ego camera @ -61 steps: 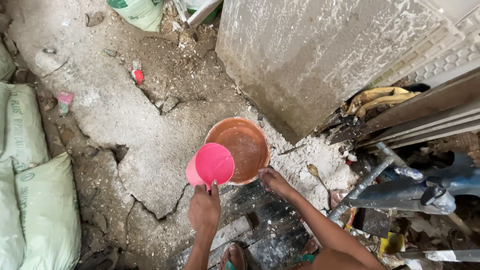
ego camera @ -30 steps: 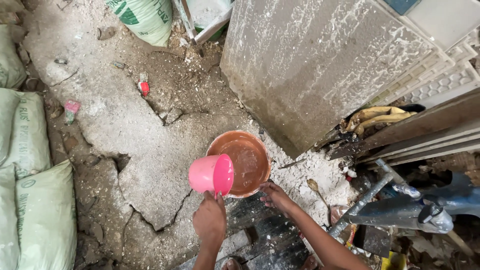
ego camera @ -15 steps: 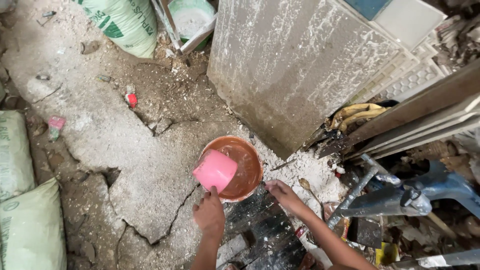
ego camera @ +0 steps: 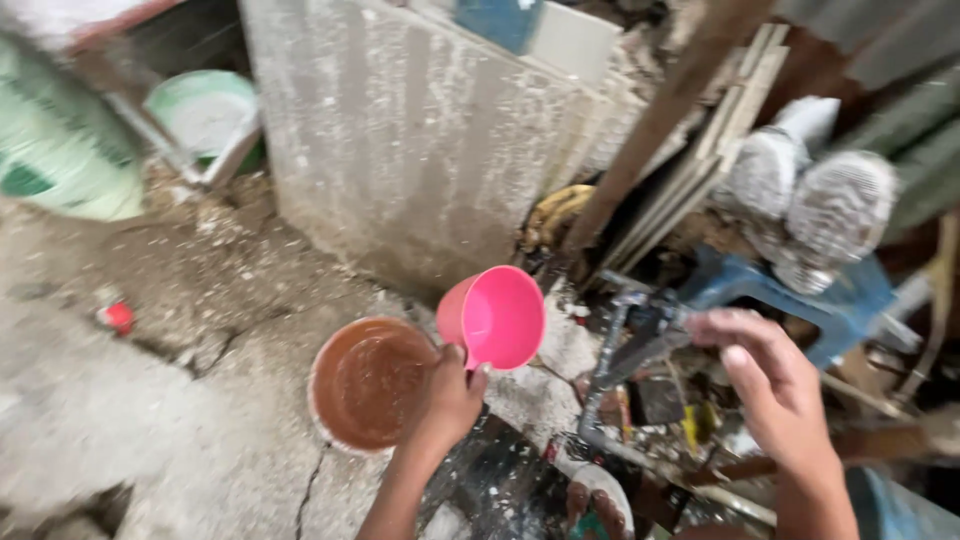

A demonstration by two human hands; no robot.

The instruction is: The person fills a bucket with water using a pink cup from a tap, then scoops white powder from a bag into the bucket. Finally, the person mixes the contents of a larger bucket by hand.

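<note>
Pink scoop cup at frame centre, tipped on its side, mouth facing the camera, gripped by left hand, beside orange basin, right hand open, fingers spread near metal tap.

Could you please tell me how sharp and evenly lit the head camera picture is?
Head view: soft motion blur throughout, strongest on the right hand and the clutter behind it; the pink scoop in the left hand and the brown basin stay readable. Daylight is flat, with no harsh glare; the lower middle sits in dark shadow.
</note>
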